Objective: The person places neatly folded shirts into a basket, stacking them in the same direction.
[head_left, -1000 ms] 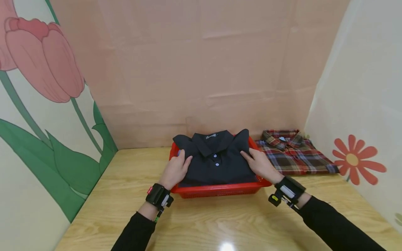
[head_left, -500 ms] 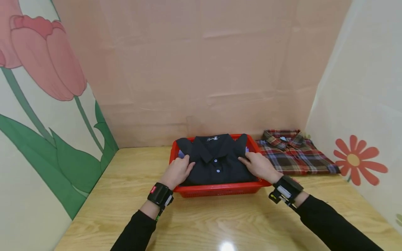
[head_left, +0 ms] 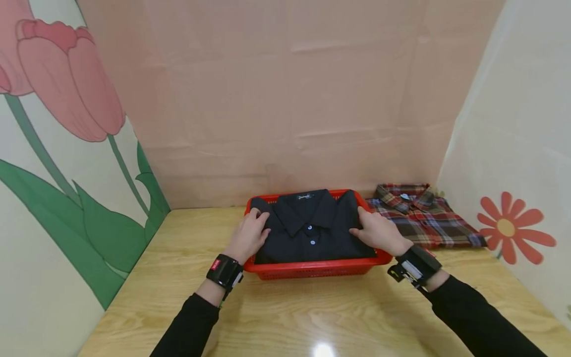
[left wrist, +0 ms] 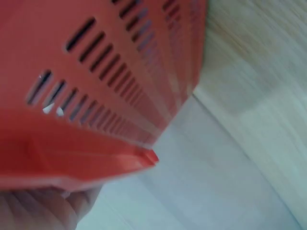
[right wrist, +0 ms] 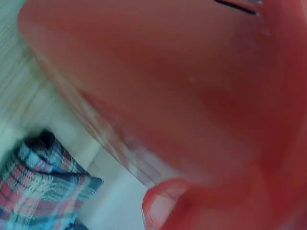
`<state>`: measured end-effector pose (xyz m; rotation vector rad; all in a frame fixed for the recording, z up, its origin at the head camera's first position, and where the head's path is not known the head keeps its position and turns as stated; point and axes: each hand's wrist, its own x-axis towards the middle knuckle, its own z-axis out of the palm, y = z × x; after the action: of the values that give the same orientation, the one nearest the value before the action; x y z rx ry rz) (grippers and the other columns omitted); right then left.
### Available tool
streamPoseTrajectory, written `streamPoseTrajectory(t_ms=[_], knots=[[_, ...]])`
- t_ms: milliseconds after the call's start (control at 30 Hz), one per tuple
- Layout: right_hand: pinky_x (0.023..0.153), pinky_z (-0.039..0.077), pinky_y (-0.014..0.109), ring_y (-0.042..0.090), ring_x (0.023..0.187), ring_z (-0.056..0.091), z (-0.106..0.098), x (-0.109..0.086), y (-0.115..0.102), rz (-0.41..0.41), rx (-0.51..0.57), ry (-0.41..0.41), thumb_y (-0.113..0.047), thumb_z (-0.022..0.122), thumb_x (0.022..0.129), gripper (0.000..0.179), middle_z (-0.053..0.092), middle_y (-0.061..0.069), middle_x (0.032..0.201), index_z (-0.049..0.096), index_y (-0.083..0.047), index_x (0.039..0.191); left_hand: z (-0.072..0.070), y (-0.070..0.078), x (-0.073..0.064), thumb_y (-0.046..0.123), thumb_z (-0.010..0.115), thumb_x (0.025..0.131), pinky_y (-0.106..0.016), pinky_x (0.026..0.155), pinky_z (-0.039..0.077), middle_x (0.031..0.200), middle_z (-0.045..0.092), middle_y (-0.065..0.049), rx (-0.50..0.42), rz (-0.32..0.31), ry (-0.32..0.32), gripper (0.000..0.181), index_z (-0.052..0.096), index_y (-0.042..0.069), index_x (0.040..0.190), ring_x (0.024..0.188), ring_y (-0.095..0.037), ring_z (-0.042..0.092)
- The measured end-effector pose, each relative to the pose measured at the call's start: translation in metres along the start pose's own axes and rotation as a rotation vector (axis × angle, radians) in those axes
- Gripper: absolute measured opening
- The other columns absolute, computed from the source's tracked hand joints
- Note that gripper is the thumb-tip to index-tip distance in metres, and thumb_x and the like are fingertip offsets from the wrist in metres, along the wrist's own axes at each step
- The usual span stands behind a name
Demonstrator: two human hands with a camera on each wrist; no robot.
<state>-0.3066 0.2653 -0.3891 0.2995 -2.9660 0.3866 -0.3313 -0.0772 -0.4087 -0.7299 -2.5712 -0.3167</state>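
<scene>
A dark navy collared shirt [head_left: 290, 248], folded with its collar toward the back, lies face up inside a red plastic basket [head_left: 312, 267]. At the basket's left side my left hand [head_left: 246, 237] touches the shirt's edge, thumb and forefinger apart on the cloth. My right hand [head_left: 380, 233] does likewise at the right edge, its thumb separate from the fingers. From the left wrist, the slotted basket wall [left wrist: 110, 67] fills much of the view, with part of the hand [left wrist: 43, 211] beyond the rim. The right wrist view shows a blurred basket wall [right wrist: 144, 72]; that hand is hidden there.
A folded plaid shirt [head_left: 426, 225] lies on the wooden table [head_left: 285, 317], just right of the basket. Brown paper [head_left: 285, 99] covers the back wall close behind. A flower-painted wall [head_left: 526, 163] bounds the right, another the left.
The navy shirt has come down into the basket, and its raised shoulders now lie lower. Both hands have shifted slightly outward along its sides. Blue cloth seen beside it earlier is now covered.
</scene>
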Motion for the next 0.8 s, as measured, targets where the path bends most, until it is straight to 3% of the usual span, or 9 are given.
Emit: streamPoseTrajectory(t_ms=[100, 200, 267, 333, 400, 467, 533, 800], knots=[[0.058, 0.053, 0.049, 0.033, 0.076, 0.061, -0.003, -0.004, 0.001, -0.012, -0.041, 0.020, -0.031, 0.074, 0.080, 0.084, 0.063, 0.023, 0.092, 0.029, 0.008, 0.140, -0.001, -0.001, 0.000, 0.023, 0.069, 0.085, -0.047, 0.092, 0.048, 0.119, 0.056, -0.017, 0.065, 0.030, -0.044, 0.038, 0.064, 0.007, 0.119, 0.108, -0.030, 0.051], [0.058, 0.051, 0.048, 0.035, 0.081, 0.055, -0.002, -0.006, -0.001, -0.065, -0.077, 0.075, -0.029, 0.077, 0.077, 0.082, 0.056, 0.027, 0.103, 0.036, 0.002, 0.140, -0.002, 0.001, 0.000, 0.032, 0.067, 0.087, -0.053, 0.102, 0.038, 0.128, 0.054, -0.019, 0.114, 0.062, -0.098, 0.039, 0.065, 0.011, 0.119, 0.122, -0.033, 0.043], [0.068, 0.050, 0.052, 0.037, 0.094, 0.051, -0.001, -0.007, -0.004, -0.128, -0.112, 0.090, -0.029, 0.075, 0.080, 0.071, 0.051, 0.027, 0.114, 0.044, -0.001, 0.138, -0.002, 0.003, 0.000, 0.039, 0.064, 0.088, -0.054, 0.106, 0.030, 0.133, 0.052, -0.017, 0.134, 0.093, -0.159, 0.041, 0.065, 0.014, 0.121, 0.128, -0.034, 0.036], [0.082, 0.045, 0.060, 0.042, 0.109, 0.045, 0.002, -0.006, -0.008, -0.182, -0.142, 0.052, -0.030, 0.069, 0.085, 0.061, 0.047, 0.028, 0.125, 0.049, -0.004, 0.136, -0.002, 0.005, 0.001, 0.045, 0.059, 0.089, -0.055, 0.110, 0.023, 0.137, 0.051, -0.015, 0.134, 0.125, -0.237, 0.044, 0.064, 0.017, 0.124, 0.133, -0.033, 0.031], [0.096, 0.032, 0.068, 0.044, 0.126, 0.033, 0.005, -0.006, -0.011, -0.215, -0.175, -0.019, -0.034, 0.062, 0.090, 0.056, 0.042, 0.028, 0.137, 0.049, -0.006, 0.136, -0.002, 0.005, 0.001, 0.049, 0.055, 0.091, -0.054, 0.113, 0.016, 0.141, 0.048, -0.013, 0.130, 0.143, -0.319, 0.047, 0.061, 0.020, 0.127, 0.136, -0.032, 0.026], [0.102, 0.017, 0.072, 0.044, 0.135, 0.021, 0.008, -0.007, -0.013, -0.205, -0.181, -0.113, -0.037, 0.057, 0.093, 0.054, 0.035, 0.027, 0.145, 0.048, -0.008, 0.138, -0.002, 0.004, 0.002, 0.053, 0.052, 0.091, -0.055, 0.113, 0.011, 0.143, 0.045, -0.012, 0.116, 0.142, -0.387, 0.051, 0.058, 0.022, 0.131, 0.138, -0.031, 0.023], [0.103, 0.009, 0.072, 0.044, 0.136, 0.017, 0.010, -0.008, -0.014, -0.179, -0.192, -0.180, -0.039, 0.054, 0.094, 0.055, 0.033, 0.027, 0.147, 0.047, -0.009, 0.139, 0.000, 0.002, 0.003, 0.056, 0.050, 0.091, -0.056, 0.113, 0.009, 0.146, 0.042, -0.013, 0.132, 0.121, -0.424, 0.056, 0.053, 0.023, 0.136, 0.138, -0.031, 0.022], [0.102, 0.007, 0.074, 0.044, 0.134, 0.023, 0.014, -0.007, -0.011, -0.147, -0.224, -0.223, -0.043, 0.052, 0.093, 0.055, 0.036, 0.028, 0.145, 0.049, -0.010, 0.137, 0.009, -0.003, 0.008, 0.063, 0.046, 0.089, -0.056, 0.113, 0.007, 0.148, 0.037, -0.015, 0.193, 0.053, -0.500, 0.071, 0.043, 0.018, 0.143, 0.138, -0.031, 0.022]])
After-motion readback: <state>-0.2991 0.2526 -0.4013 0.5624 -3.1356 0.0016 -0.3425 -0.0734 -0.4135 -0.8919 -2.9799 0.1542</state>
